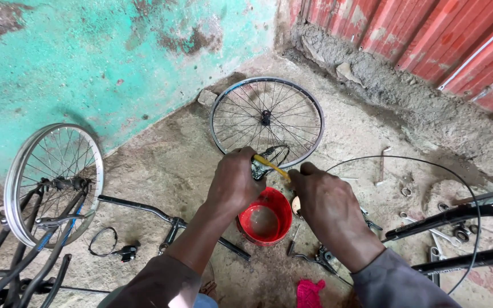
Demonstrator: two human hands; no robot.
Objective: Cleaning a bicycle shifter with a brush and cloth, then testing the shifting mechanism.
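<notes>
Bare concrete floor [161, 165] meets a turquoise wall. Left of the red tub [265, 217], a bicycle frame with a fitted wheel [52, 182] lies clear of the work. Directly above the tub, the left hand [232, 182] grips a black brake part [261, 165], steadying it; the right hand [329, 211] pinches a yellow strip [272, 166] against it. Behind the tub lies a loose wheel [266, 120]; wrenches [429, 228] lie to its right.

Above the red tub [265, 218], the left hand [234, 181] is gripping a small dark part [259, 166], possibly a brake lever, while the right hand [327, 210] is pinching a yellow strip [270, 165]. Beyond the tub, a spoked wheel [266, 121] is lying flat.
</notes>
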